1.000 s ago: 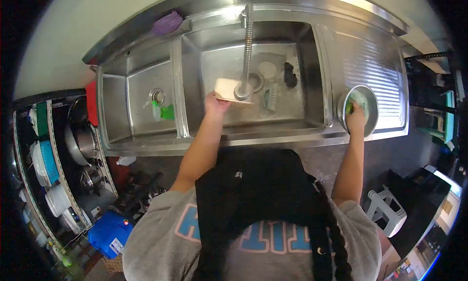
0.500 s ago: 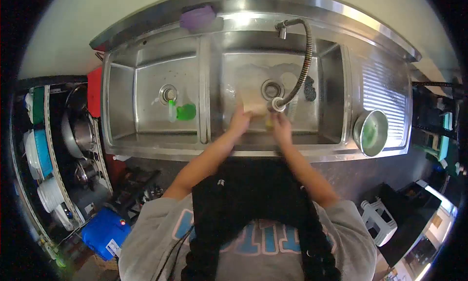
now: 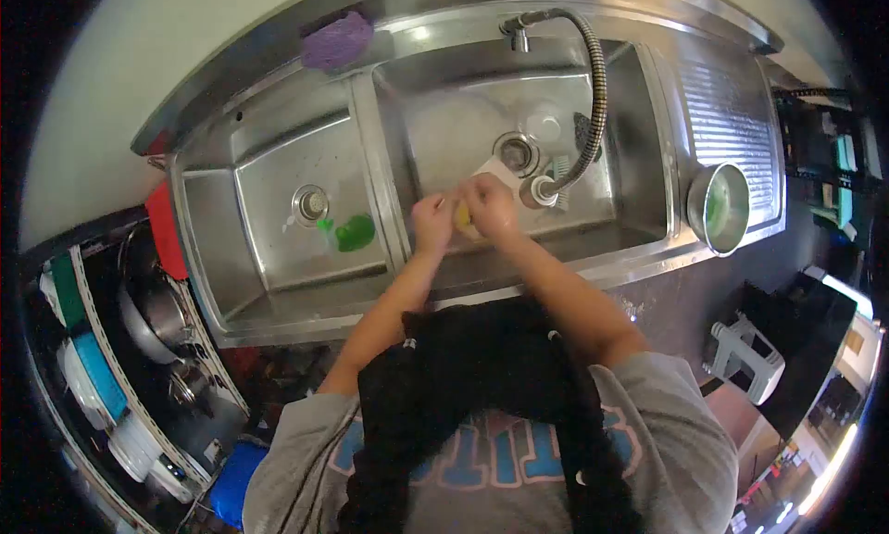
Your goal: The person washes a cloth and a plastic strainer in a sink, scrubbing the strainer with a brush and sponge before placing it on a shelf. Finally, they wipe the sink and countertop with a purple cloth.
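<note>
My left hand (image 3: 431, 221) is closed over the near part of the right-hand basin, its fingers curled; what lies in them is hidden. Beside it, my right hand (image 3: 491, 205) has its fingers bent down around a small yellow sponge-like piece (image 3: 464, 213), which shows between the two hands. Partly covered by my right hand is a pale, flat rectangular piece (image 3: 500, 171), near the drain (image 3: 515, 152). Just right of that hand hangs the spray head (image 3: 539, 192) of the flexible hose tap (image 3: 598, 99).
A green bottle (image 3: 356, 233) lies in the left basin (image 3: 278, 177). A purple cloth (image 3: 337, 41) rests on the back ledge. One metal bowl (image 3: 732, 210) with something green inside stands on the right drainboard. A dark scrubber (image 3: 583, 134) lies in the right basin.
The view has turned and shifted. My hands have come close together, and the right hand has moved from beneath the spray head to its left, over the pale piece.
</note>
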